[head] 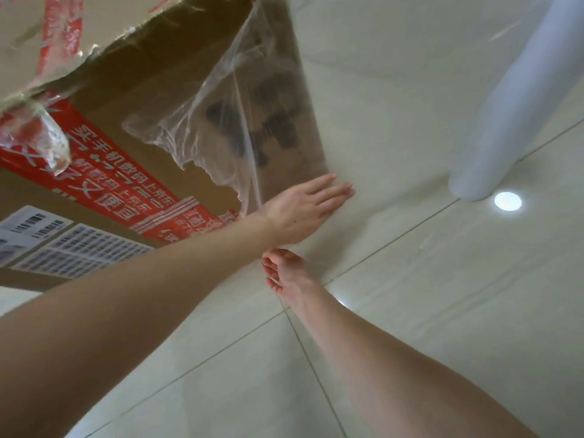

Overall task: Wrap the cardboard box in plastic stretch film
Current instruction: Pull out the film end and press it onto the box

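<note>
Two hands at the cardboard box (151,99) corner: left hand (308,210) flat, right hand (284,273) pinching stretch film (221,115).

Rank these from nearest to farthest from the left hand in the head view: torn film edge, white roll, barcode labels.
From the left hand:
1. Torn film edge, just up-left, on the box face.
2. White roll, standing off to the right.
3. Barcode labels, far left on the box.

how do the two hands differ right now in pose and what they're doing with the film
The left hand is flat, fingers straight and together, palm pressing the stretch film against the cardboard box at its lower corner. The right hand sits below it, fingers curled, pinching the film's edge. The left reaches across from the box side; the right comes up over the tiled floor. Both are bare and touch the film.
</note>
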Demonstrator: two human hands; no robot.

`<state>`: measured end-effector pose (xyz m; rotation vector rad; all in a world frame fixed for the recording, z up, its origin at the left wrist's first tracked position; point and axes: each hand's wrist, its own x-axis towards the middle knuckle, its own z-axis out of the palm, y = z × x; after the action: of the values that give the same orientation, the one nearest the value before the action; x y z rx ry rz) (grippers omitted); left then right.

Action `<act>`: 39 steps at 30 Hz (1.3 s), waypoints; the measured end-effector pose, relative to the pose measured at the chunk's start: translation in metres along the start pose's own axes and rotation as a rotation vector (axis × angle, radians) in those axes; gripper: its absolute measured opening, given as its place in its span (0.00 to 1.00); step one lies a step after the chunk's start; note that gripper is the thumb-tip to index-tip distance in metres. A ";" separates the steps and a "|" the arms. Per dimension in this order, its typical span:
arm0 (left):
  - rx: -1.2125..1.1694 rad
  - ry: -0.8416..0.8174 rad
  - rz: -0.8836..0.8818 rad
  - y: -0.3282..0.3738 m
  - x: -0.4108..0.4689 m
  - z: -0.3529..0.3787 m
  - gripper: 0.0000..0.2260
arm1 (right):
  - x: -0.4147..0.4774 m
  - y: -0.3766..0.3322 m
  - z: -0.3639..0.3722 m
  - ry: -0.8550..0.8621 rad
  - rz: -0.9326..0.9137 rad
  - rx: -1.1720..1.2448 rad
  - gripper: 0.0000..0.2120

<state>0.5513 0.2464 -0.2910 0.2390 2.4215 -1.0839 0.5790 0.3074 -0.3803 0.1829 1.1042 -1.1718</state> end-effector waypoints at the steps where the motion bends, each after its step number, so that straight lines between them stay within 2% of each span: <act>1: 0.006 -0.002 -0.010 0.004 0.004 0.009 0.26 | 0.004 0.001 0.000 -0.002 -0.005 0.018 0.12; 7: 0.217 0.018 -0.042 0.005 0.009 0.062 0.31 | 0.014 0.003 -0.002 -0.055 -0.006 0.090 0.09; 10: 0.306 -0.015 -0.042 0.004 0.011 0.074 0.36 | 0.013 -0.005 -0.021 0.087 -0.053 0.060 0.10; 12: 0.332 -0.029 -0.041 0.002 0.012 0.077 0.36 | 0.011 -0.016 -0.037 0.198 -0.091 0.091 0.09; 15: 0.386 -0.028 -0.025 0.004 0.012 0.073 0.35 | 0.010 -0.034 -0.051 0.249 -0.144 0.134 0.06; 18: 0.379 -0.004 0.003 0.007 0.004 0.069 0.34 | 0.007 -0.050 -0.052 0.274 -0.195 0.082 0.03; 22: 0.424 -0.039 0.003 0.004 -0.013 0.075 0.35 | 0.005 -0.064 -0.053 0.327 -0.212 -0.107 0.07; 27: 0.384 -0.103 -0.014 0.008 -0.013 0.059 0.34 | -0.004 -0.079 -0.064 0.322 -0.196 -0.129 0.04; 30: 0.249 -0.107 -0.065 0.008 -0.011 0.051 0.35 | -0.009 -0.089 -0.068 0.331 -0.263 -0.190 0.08; 34: 0.224 -0.122 -0.139 0.007 -0.015 0.053 0.40 | -0.013 -0.098 -0.073 0.322 -0.329 -0.366 0.26; 39: 0.209 -0.182 -0.113 0.011 -0.015 0.045 0.38 | -0.016 -0.101 -0.080 0.313 -0.318 -0.379 0.27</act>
<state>0.5842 0.2211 -0.3170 0.0678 2.1842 -1.3503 0.4510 0.3240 -0.3675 -0.1138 1.6555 -1.2118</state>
